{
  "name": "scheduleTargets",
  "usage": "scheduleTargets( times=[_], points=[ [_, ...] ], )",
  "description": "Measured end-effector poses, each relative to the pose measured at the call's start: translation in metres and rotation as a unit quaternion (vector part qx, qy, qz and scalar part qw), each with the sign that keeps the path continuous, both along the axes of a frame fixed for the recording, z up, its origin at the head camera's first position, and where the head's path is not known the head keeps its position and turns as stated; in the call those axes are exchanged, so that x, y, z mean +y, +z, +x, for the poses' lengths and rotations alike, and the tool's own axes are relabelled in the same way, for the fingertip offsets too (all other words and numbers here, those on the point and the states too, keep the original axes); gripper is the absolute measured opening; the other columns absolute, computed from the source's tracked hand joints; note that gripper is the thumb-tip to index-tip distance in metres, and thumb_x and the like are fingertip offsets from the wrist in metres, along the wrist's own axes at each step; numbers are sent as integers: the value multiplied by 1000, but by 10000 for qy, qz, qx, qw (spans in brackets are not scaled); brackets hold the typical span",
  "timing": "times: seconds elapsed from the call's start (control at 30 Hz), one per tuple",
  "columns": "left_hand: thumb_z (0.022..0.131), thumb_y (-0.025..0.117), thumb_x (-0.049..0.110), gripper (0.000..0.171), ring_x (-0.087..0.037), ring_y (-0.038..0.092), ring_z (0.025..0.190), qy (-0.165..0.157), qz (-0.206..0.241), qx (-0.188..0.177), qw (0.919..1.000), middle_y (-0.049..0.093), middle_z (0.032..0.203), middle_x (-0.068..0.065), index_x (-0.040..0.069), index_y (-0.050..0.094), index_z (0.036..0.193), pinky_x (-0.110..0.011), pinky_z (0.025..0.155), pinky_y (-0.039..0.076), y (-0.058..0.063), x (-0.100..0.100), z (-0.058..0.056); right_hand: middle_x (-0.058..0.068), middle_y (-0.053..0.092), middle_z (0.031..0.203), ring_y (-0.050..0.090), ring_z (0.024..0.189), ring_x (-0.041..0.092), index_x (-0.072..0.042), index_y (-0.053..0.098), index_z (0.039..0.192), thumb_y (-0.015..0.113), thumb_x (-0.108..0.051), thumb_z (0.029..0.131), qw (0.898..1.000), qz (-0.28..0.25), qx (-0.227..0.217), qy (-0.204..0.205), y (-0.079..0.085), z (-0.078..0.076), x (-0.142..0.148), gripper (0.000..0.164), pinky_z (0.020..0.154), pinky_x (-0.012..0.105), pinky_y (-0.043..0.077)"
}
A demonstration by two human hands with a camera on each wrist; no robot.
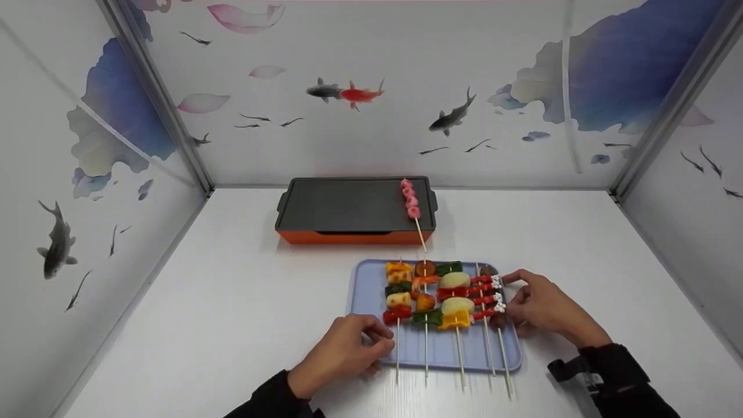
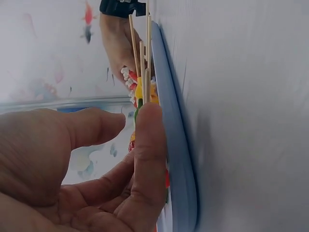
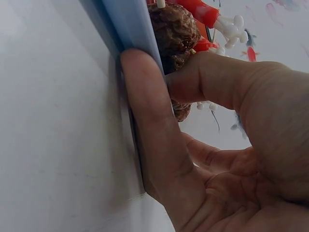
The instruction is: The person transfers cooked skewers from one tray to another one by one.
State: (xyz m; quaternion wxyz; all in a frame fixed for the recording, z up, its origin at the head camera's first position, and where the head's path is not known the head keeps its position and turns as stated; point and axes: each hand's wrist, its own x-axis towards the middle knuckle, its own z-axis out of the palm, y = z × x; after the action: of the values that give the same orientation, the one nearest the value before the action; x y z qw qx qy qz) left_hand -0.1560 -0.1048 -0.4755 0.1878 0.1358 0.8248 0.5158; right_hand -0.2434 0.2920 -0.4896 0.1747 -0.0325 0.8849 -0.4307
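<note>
A light blue tray (image 1: 367, 284) lies on the table with several skewers on it. My right hand (image 1: 548, 310) pinches the tray's right rim, thumb on the inner side and a finger along the outer side in the right wrist view. Beside that thumb are brown meatballs (image 3: 176, 31) and red pieces with white ends (image 3: 231, 31). My left hand (image 1: 348, 348) is at the tray's front left corner, thumb and fingers apart with a gap between them. Nearest to it is the leftmost skewer (image 1: 398, 299), with yellow, green and red pieces, its bare stick pointing toward me.
Behind the tray stands an orange grill with a black plate (image 1: 348, 203). One skewer of pink pieces (image 1: 411, 200) lies on the plate's right side, its stick reaching over the front edge toward the tray. Printed wall panels (image 1: 371, 139) enclose the white table (image 1: 232, 278) at the back and sides.
</note>
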Motion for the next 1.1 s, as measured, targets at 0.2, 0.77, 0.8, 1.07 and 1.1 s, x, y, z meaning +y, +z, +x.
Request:
scheduleTargets(
  times=[0.2,0.77,0.8,1.07,1.1],
  points=[
    [97,71,31,16,-21,71,67,100,-93,256,9996,69,91,1,17,72,105,-31,60,57,4,0,-3,14,65,90,68,69,28,-7,44,144,73,-8,88,9999,-30,-110,-42,1,-1,1,63,61,40,59],
    [94,74,37,34,-15,69,83,625,-48,1384,9884,68,104,0,14,68,119,-29,71,57,18,9,-22,14,64,87,67,66,28,-5,46,142,69,-5,89,9997,-144,147,103,0,1,2,58,59,41,59],
    [94,74,36,34,-15,69,85,678,-33,1434,9873,68,107,-1,15,68,119,-29,72,57,19,10,-24,14,64,87,67,66,27,-6,46,142,70,-5,89,9998,-127,127,76,0,1,2,58,59,40,59],
    [92,76,41,39,-15,67,89,1015,15,1620,9816,65,109,2,23,64,124,-29,71,57,24,20,-39,14,64,88,67,68,28,-6,46,143,69,-3,88,9999,-101,101,49,-2,1,3,60,59,41,59],
    [92,76,42,40,-15,67,89,1018,28,1689,9804,64,110,2,23,64,126,-29,72,57,24,21,-41,14,64,88,67,68,28,-6,46,143,70,-4,88,9999,-83,100,45,-2,1,2,60,59,41,59]
  ],
)
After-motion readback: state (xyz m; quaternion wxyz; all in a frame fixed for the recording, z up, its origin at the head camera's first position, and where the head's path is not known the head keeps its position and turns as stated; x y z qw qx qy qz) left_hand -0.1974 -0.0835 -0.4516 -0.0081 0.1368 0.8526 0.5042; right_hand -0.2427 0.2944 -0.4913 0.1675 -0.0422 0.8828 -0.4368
